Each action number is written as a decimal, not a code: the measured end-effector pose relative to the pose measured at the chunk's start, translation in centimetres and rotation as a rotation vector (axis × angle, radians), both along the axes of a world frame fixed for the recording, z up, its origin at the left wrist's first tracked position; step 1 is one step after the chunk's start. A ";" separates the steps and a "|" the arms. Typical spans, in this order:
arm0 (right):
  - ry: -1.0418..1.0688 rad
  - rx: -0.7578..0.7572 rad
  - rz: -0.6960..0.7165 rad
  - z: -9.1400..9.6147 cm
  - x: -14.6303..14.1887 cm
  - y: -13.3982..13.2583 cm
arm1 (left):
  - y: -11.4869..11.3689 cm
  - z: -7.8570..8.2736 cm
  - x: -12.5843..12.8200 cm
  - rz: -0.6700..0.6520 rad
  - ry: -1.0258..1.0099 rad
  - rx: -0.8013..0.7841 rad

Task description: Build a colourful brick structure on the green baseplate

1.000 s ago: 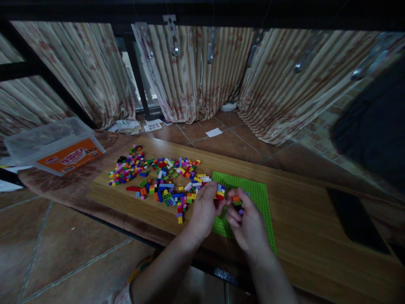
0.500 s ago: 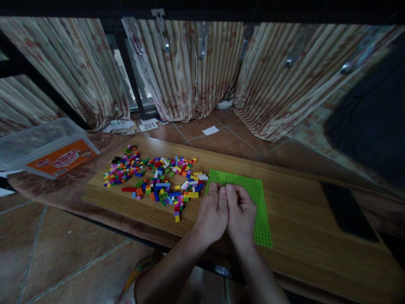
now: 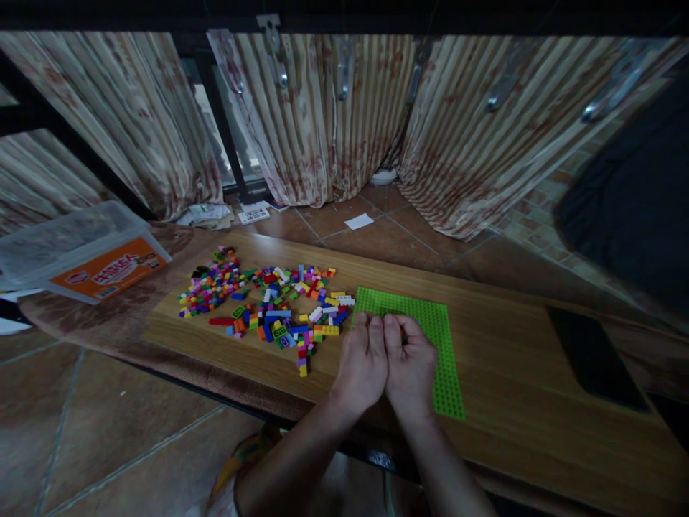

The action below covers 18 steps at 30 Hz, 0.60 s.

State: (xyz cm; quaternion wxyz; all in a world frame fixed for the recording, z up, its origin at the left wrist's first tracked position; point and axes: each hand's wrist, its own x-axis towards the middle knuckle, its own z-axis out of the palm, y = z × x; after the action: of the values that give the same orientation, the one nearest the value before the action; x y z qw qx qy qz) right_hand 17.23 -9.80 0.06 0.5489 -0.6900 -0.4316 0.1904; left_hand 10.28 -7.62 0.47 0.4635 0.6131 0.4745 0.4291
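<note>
Side by side, my left hand (image 3: pixel 362 362) and my right hand (image 3: pixel 410 362) are closed over the green studded baseplate (image 3: pixel 448 366), with thumbs and curled fingers meeting. Whatever they hold between them is hidden by the fingers. The baseplate lies flat on the wooden board, partly covered by my hands. Left of it, many small coloured toy bricks (image 3: pixel 277 314) are spread loosely, and a denser heap of tiny bricks (image 3: pixel 215 283) lies farther left. A yellow brick (image 3: pixel 329 330) is among those nearest my left hand.
A clear plastic tub (image 3: pixel 102 258) with an orange label stands at the left. A black flat phone-like slab (image 3: pixel 595 359) lies on the right of the wooden board (image 3: pixel 506 345). Curtains (image 3: pixel 317 129) hang behind, and a dark shape (image 3: pixel 635 194) is at the right edge.
My hands stay together over the baseplate; the fingers have shifted only slightly. The whole view has moved a little.
</note>
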 end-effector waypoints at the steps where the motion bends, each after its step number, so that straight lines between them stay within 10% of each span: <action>1: 0.000 -0.006 0.001 0.0 0.0 0.0 | 0.0 0.0 0.0 0.015 -0.004 0.000; 18: -0.059 -0.001 -0.012 -0.4 -0.3 0.0 | -0.5 -0.6 -0.1 0.077 -0.064 -0.048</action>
State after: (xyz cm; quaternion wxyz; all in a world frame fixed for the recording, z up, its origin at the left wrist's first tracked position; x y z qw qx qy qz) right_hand 16.98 -9.84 -0.32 0.5369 -0.6982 -0.4432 0.1668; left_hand 10.22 -8.15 -0.10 0.4762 0.5691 0.4928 0.4544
